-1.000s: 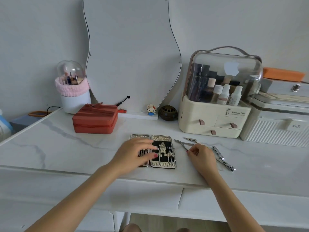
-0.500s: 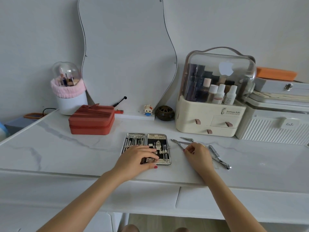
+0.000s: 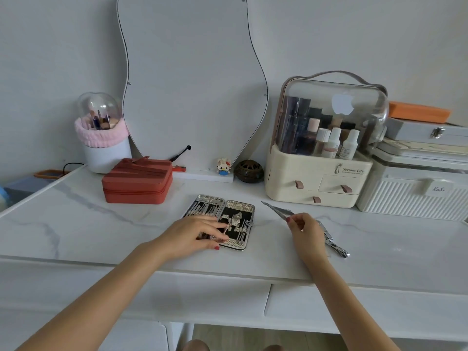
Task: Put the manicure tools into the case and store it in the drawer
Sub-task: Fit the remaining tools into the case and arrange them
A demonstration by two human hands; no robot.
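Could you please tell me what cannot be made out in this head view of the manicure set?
- Near part of the open case: covered by the left hand.
- Loose tools on the tabletop: partly hidden behind the right hand, so their number is unclear.
- Tool pinched by the right hand: too blurred to identify.
- Small print under "Serious Life" on the organizer: too small.

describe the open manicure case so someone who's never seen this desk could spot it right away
On the white marble-look desk, look in front of the tall wavy-edged mirror, toward the near edge. The open silver metal manicure case lies flat there under the left hand. Unlike the closed red zip case behind it, it shows a black lining with rows of steel tools.
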